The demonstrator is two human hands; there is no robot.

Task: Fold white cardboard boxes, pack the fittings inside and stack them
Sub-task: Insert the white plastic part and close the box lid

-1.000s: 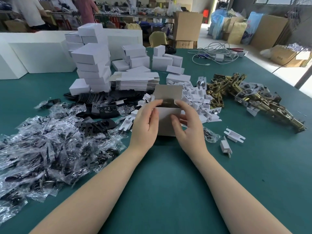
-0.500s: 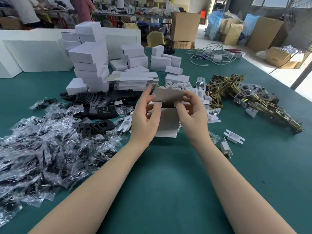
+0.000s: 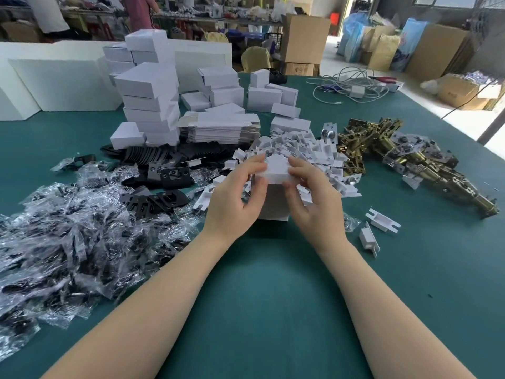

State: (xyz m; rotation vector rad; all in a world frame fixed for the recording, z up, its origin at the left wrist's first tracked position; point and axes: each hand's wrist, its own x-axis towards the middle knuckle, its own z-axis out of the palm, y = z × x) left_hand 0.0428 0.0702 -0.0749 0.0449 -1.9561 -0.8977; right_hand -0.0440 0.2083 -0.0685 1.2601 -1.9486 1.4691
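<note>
Bagged black fittings [image 3: 68, 242] heaped far left. Left hand [image 3: 235, 198] grips the white box [image 3: 273, 198] at centre, fingers curled on its top flap; box stands on the green table [image 3: 267, 296]. Right hand [image 3: 311, 198] pinches the flap's other side. Advice: press both corners evenly, tuck the tab straight (contents hidden). Brass latches [image 3: 410, 157] right.

A tangle of grey cables [image 3: 352, 87] lies on the green table [image 3: 273, 310] toward one o'clock. Brown cartons [image 3: 304, 39] stand beyond at twelve; white foam slabs [image 3: 54, 83] at ten.
</note>
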